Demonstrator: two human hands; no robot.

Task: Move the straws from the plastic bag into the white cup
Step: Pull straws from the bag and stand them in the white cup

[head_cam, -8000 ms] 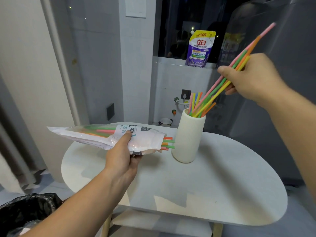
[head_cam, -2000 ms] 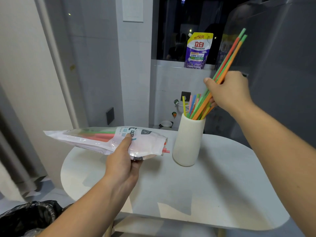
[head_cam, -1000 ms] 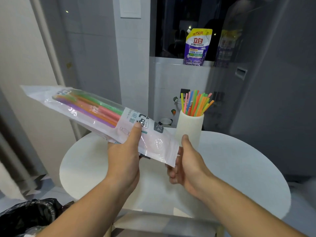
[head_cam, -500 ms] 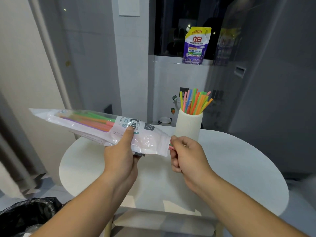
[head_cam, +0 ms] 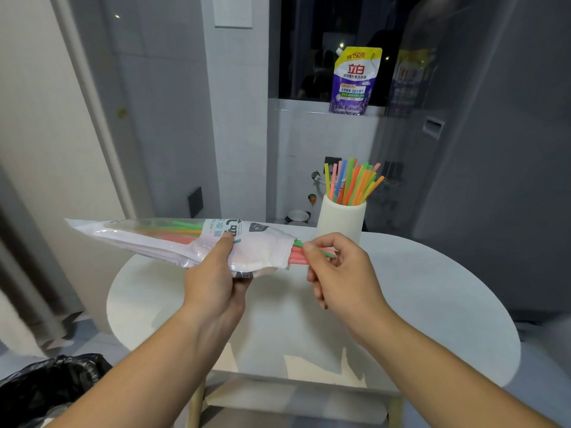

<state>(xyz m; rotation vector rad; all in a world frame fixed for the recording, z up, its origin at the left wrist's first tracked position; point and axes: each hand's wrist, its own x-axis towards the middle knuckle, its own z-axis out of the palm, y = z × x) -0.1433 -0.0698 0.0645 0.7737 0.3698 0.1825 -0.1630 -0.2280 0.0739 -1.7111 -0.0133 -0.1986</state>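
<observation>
— Where were the straws point(head_cam: 297, 257)?
— Poking out of the plastic bag point(head_cam: 167, 239), long axis left-right. R hand point(head_cam: 340, 273) pinched their tips; L hand point(head_cam: 213, 282) gripped the bag's middle. The white cup point(head_cam: 341, 222) stood just behind the R hand.

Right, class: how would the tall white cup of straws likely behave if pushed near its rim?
The white cup looks tall and narrow, so it would probably tip rather than slide. The straws in it fan out above the rim, mostly rightwards, which may shift its balance slightly that way. They look thin, so likely add little weight.
</observation>
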